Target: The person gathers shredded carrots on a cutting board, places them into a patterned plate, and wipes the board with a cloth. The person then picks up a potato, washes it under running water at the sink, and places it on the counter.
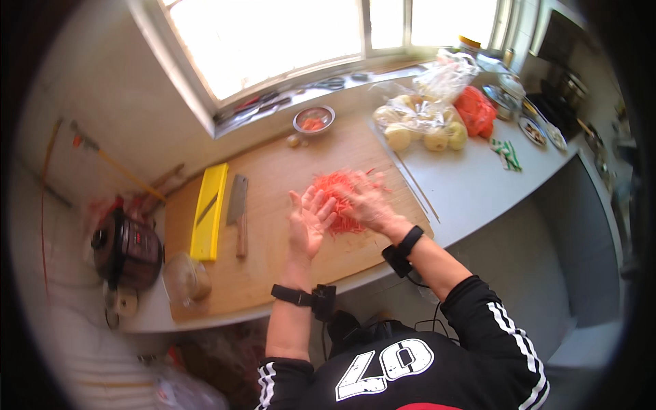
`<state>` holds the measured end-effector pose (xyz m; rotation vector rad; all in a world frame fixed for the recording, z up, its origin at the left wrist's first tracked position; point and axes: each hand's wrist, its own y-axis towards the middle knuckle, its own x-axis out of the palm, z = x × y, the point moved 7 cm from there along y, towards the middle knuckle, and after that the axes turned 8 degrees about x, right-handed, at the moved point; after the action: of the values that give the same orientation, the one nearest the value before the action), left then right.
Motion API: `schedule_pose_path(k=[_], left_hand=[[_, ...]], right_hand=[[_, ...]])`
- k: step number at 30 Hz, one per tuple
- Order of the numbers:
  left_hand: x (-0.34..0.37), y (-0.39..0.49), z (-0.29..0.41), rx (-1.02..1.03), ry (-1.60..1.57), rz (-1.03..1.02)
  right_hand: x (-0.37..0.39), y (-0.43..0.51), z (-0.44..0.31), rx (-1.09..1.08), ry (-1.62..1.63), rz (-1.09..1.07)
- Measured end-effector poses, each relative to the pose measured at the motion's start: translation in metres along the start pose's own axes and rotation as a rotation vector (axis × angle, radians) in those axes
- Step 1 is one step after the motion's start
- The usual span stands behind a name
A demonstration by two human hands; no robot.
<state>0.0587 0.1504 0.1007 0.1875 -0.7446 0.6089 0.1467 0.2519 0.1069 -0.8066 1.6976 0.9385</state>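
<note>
A heap of shredded carrot (348,221) lies on a large wooden board (277,169). My left hand (309,220) is at the heap's left edge, palm turned up, fingers spread and nothing in it. Over the right part of the heap is my right hand (366,202), blurred and palm down; its fingertips are too smeared to show whether they hold any shreds. To the left on the board lie a cleaver (237,205) with a wooden handle and a yellow mandoline slicer (211,212).
A metal bowl (313,120) with orange pieces stands at the board's back edge. Bagged pale round produce (417,128) and a red plastic bag (475,113) sit at the right, near chopsticks (417,187). An electric cooker (128,248) and a clear plastic container (187,282) stand left.
</note>
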Motion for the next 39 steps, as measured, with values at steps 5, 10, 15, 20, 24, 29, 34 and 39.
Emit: schedule_pose_path(k=[5, 10, 15, 20, 24, 29, 34, 39], left_hand=[[-0.047, -0.097, 0.034, 0.32, 0.523, 0.194], [-0.092, -0.219, -0.022, -0.209, 0.764, 0.022], [-0.147, -0.262, -0.062, -0.087, 1.657, 0.005], [-0.155, -0.26, -0.093, 0.414, 1.839, -0.101], [-0.166, -0.254, -0.107, 0.488, 2.045, -0.036], [-0.178, -0.218, -0.136, 0.359, 2.194, 0.068], [-0.175, -0.214, -0.146, 0.336, 2.24, 0.228], [-0.169, -0.22, -0.137, 0.394, 2.054, 0.362]], right_hand=[[-0.028, -0.048, 0.031, -0.228, 0.439, 0.227], [-0.007, -0.146, -0.003, -0.42, 0.669, -0.135], [0.085, -0.229, -0.035, -0.492, 0.293, -0.525], [0.138, -0.244, -0.009, -0.17, 0.042, -0.332], [0.174, -0.241, 0.026, 0.091, 0.012, -0.322], [0.214, -0.233, 0.051, 0.155, 0.03, -0.219], [0.231, -0.236, 0.06, 0.342, 0.233, -0.332], [0.204, -0.234, 0.041, 0.256, 0.201, -0.16]])
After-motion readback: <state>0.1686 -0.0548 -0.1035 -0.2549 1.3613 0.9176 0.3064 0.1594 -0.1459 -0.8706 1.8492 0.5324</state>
